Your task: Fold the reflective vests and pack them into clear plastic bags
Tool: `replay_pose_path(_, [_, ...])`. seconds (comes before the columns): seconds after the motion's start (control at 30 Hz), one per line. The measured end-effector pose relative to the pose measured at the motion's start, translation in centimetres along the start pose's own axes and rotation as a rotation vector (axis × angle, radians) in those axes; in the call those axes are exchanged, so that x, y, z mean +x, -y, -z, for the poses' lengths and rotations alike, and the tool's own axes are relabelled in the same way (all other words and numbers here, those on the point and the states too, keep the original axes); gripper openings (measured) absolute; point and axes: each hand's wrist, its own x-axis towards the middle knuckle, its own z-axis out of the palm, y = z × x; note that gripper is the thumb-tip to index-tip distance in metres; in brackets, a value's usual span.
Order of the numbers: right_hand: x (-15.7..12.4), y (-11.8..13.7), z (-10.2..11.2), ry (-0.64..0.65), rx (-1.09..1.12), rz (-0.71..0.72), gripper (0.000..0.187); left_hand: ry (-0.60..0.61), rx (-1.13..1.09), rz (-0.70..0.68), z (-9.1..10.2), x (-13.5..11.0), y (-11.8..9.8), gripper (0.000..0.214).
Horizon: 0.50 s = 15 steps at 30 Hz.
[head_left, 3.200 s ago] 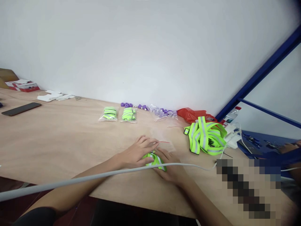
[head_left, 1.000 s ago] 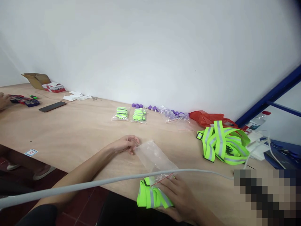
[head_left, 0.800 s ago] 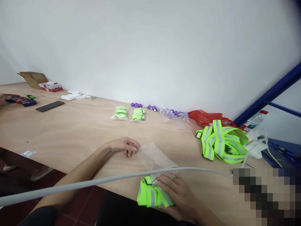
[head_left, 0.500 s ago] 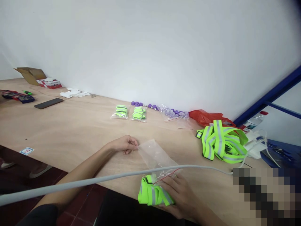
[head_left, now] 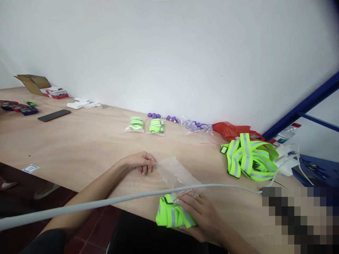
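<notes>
My left hand (head_left: 140,162) rests on the wooden table (head_left: 79,148) and pinches the far corner of a clear zip bag (head_left: 177,174). My right hand (head_left: 202,217) grips a folded neon-green reflective strap (head_left: 172,215) at the table's near edge, right at the bag's red-lined mouth, with a finger on the mouth. A grey cable (head_left: 106,203) crosses in front of both arms.
A loose pile of reflective straps (head_left: 249,157) lies to the right, by a red bag (head_left: 230,130). Two bagged straps (head_left: 147,126) and purple parts (head_left: 190,125) sit near the wall. A phone (head_left: 54,115) and a box (head_left: 39,84) lie far left.
The hands left the table's middle. The left one took the bag's corner and the right one brought the folded strap to the bag's mouth at the near edge. Little has moved in the last second.
</notes>
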Motion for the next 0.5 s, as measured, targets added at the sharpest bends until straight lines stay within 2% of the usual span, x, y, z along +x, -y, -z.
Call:
replay_pose_path(0.13, [0.01,0.03,0.11,0.003,-0.031,0.019,0.046,-0.038,-0.058,-0.022,-0.37,0.21,0.05,0.045])
replay_pose_path(0.33, [-0.23,0.05,-0.03,-0.033,-0.052,0.027,0.043,-0.024,-0.073,-0.07,-0.84,0.46,0.17,0.054])
replay_pose_path(0.5, [-0.64,0.05,-0.32,-0.044,-0.051,0.001,0.036,-0.083,-0.061,-0.176,-0.88,0.16,-0.19,0.045])
